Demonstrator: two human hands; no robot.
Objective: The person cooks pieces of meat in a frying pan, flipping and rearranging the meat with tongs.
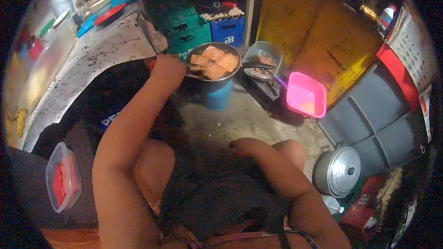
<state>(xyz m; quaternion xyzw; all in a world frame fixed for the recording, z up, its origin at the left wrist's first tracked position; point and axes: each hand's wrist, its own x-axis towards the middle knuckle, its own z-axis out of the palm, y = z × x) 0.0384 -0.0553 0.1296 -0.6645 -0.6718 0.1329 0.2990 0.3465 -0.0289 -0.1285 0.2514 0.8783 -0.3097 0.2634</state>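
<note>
My left hand (168, 71) is closed at the left rim of a frying pan (240, 62), slightly blurred. From it a thin metal cooking utensil (196, 66) reaches over the pan; whether it is tongs or a turner is unclear. Several flat orange-brown pieces of food (214, 62) lie side by side in the pan. The pan's black handle (258, 65) points right, over a clear plastic container (263, 48) with some brownish food inside. Lower down, my right hand (247, 146) hangs near my knee, away from the pan, its fingers mostly hidden.
Below the pan stands a blue cylinder (218, 96). To the right are a pink basin (307, 94) and a lidded metal pot (339, 173). Green (189, 30) and blue (227, 32) crates stand behind. A clear tub with red contents (63, 177) sits at my left, near a worn counter (110, 41).
</note>
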